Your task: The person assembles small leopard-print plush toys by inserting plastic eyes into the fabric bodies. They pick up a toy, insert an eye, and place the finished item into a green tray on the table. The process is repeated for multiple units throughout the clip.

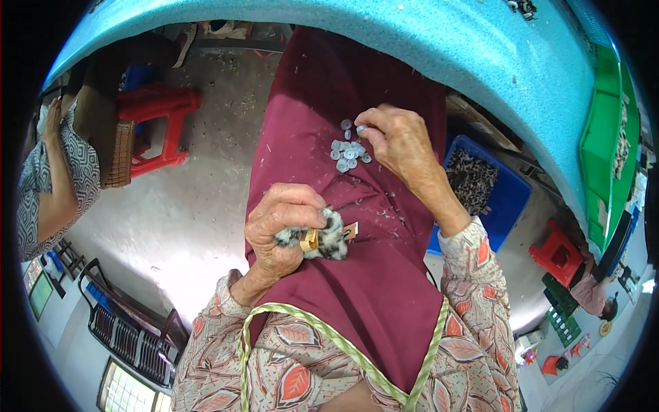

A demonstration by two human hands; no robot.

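My left hand [274, 225] is closed around a small fluffy black-and-white furry piece [334, 240], low over my lap. A yellow band [309, 240] shows on the furry piece, and a small tan tag [351, 231] sticks out beside it. Farther out, my right hand [401, 141] pinches a small pale plastic disc [361, 128] between thumb and forefinger. Just left of those fingers, a little heap of translucent plastic discs [351, 155] lies on the maroon apron [295, 130] over my lap.
A blue table edge [425, 41] curves across the far side. To my right stands a blue bin [511, 206] of black-and-white tufts, with a green tray [597, 158] beyond. Red stools [165, 113] stand on both sides. Another person's arm [58, 206] shows at far left.
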